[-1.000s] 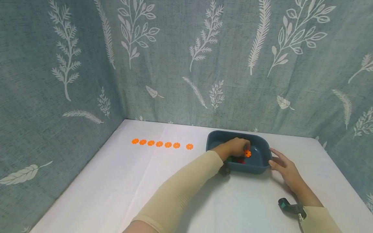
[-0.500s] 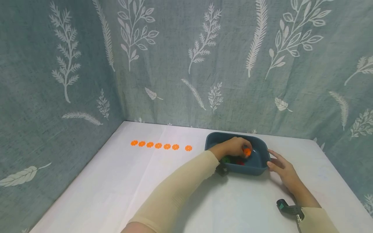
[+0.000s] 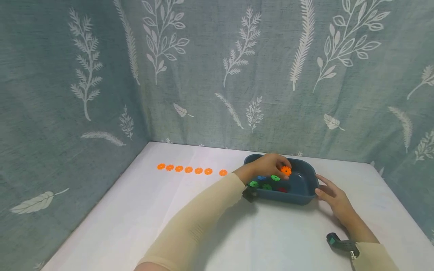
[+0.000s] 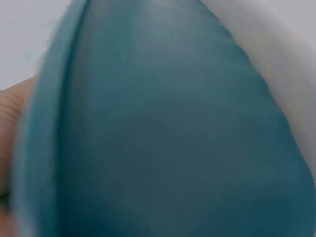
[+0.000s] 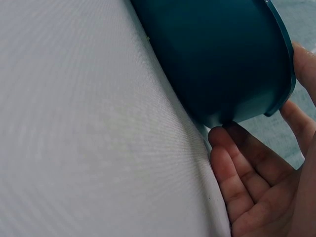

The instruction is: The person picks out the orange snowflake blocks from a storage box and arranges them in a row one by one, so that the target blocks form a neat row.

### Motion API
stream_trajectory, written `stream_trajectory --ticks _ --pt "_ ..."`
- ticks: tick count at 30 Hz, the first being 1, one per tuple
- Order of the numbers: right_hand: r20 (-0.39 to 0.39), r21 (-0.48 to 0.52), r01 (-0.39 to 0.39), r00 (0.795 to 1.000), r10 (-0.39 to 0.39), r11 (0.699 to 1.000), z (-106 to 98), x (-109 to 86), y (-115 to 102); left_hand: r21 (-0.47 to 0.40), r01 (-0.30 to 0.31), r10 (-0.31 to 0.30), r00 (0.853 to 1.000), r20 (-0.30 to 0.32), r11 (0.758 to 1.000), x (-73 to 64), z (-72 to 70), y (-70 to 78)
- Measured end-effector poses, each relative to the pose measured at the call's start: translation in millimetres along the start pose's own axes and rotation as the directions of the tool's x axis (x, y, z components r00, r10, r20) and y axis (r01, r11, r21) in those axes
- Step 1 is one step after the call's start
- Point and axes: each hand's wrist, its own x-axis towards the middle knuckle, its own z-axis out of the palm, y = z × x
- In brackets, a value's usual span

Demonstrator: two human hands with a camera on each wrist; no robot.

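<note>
My left hand (image 3: 270, 164) pinches an orange flower-shaped disc (image 3: 286, 171) between thumb and fingers, over the inside of a dark blue plastic basin (image 3: 300, 200). Beneath that hand lie green discs (image 3: 266, 186), a blue disc (image 3: 261, 177) and a red disc (image 3: 282, 189), inside the basin. At the basin's right end, the fingertips of my right hand (image 3: 333, 197) touch its outer wall, with the thumb nearer me. The right wrist view shows those fingers (image 5: 256, 173) against the basin wall. In the left wrist view, the basin (image 4: 173, 118) covers most of the picture and hides the disc.
A row of several orange flower discs (image 3: 188, 169) lies on the white table to the left, with one more orange disc (image 3: 223, 172) set apart at its right end. Patterned grey-green cloth (image 3: 203, 75) hangs behind and at both sides.
My left hand has lifted the orange disc higher in the basin and drawn slightly back to the left, uncovering green and blue discs. The right hand stays at the basin's end.
</note>
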Motion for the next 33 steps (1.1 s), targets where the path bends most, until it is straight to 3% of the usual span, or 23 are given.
stream_trajectory --ticks 4,18,27,33 --pt "-0.002 0.008 -0.005 1.0 0.005 1.0 -1 -1.6 -3 0.005 -0.003 0.003 1.0 -0.015 1.0 -9.7 -5.3 1.7" --pt "-0.011 -0.011 -0.008 1.0 0.008 1.0 0 -5.7 -4 0.009 0.02 -0.019 0.996 -0.084 1.0 -37.0 -15.4 -15.3" --pt "-0.01 -0.01 -0.006 1.0 0.006 1.0 3 -4.2 -3 0.024 0.008 -0.003 0.986 -0.169 1.0 -62.7 -32.4 -26.1" --pt "-0.01 -0.016 0.002 1.0 -0.002 1.0 1 -3.9 -6 0.008 0.054 -0.051 0.979 -0.198 0.999 -82.5 -46.8 -34.9"
